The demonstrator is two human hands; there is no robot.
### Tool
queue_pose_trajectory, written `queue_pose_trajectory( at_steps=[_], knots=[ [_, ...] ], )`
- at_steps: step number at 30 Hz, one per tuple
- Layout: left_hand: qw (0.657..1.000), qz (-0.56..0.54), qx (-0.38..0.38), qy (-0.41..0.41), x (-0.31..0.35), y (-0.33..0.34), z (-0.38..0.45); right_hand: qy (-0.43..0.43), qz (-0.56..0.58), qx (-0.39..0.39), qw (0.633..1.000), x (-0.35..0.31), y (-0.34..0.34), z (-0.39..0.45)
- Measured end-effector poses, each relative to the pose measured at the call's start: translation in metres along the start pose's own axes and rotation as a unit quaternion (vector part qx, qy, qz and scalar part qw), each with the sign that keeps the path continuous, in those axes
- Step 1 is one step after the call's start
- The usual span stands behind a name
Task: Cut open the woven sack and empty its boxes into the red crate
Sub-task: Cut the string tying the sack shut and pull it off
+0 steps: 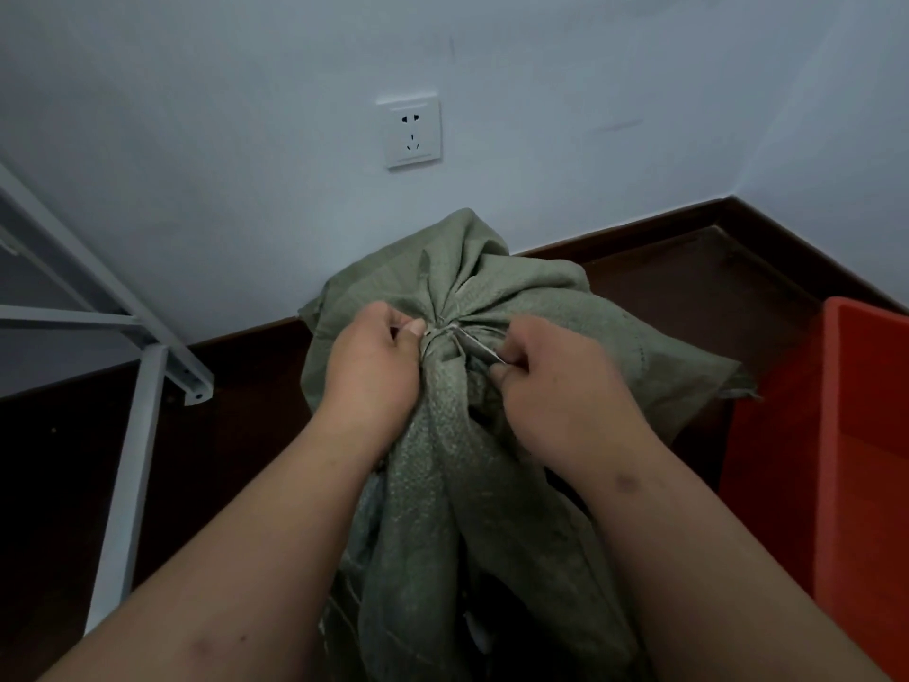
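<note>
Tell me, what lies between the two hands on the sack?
In the head view, the sack's tied neck lies between left hand and right hand, with a thin metal blade at the tie.

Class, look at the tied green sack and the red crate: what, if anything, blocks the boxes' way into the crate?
The sack itself does: a tie cinches its neck shut, boxes unseen. The left hand grips there; the right hand holds a thin blade to it. Floor towards the red crate looks clear.

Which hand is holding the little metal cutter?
The right hand holds the thin metal blade against the sack's tied neck. The left hand only pinches the gathered cloth.
</note>
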State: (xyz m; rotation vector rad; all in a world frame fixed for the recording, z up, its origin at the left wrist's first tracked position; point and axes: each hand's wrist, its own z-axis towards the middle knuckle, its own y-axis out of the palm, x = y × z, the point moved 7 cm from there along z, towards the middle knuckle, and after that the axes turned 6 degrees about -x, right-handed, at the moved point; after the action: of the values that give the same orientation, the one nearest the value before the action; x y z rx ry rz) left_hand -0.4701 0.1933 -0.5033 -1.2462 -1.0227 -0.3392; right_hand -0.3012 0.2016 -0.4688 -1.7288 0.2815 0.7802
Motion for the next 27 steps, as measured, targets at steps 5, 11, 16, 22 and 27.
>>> queue_pose_trajectory(
  at_steps=[5, 11, 16, 22, 27],
  knots=[
    [0.991, -0.08, 0.052, -0.093, -0.037, -0.028, 0.01, 0.04, 0.005, 0.1, 0.994, 0.024, -0.059, 0.003],
    [0.981, -0.179, 0.004, -0.076, -0.022, -0.012, 0.008, 0.044, -0.044, -0.048, 0.997, 0.02, -0.046, 0.006],
    [0.969, -0.225, 0.059, -0.086, -0.028, -0.037, 0.019, 0.139, -0.087, -0.167, 0.972, 0.055, -0.075, -0.006],
    [0.978, -0.111, 0.179, -0.007, 0.016, -0.081, 0.016, 0.095, 0.026, -0.001, 0.995, 0.054, -0.11, 0.001],
    [0.947, 0.149, 0.241, 0.149, 0.102, -0.099, -0.018, 0.076, 0.162, 0.029, 0.983, 0.035, -0.069, 0.009]
  ],
)
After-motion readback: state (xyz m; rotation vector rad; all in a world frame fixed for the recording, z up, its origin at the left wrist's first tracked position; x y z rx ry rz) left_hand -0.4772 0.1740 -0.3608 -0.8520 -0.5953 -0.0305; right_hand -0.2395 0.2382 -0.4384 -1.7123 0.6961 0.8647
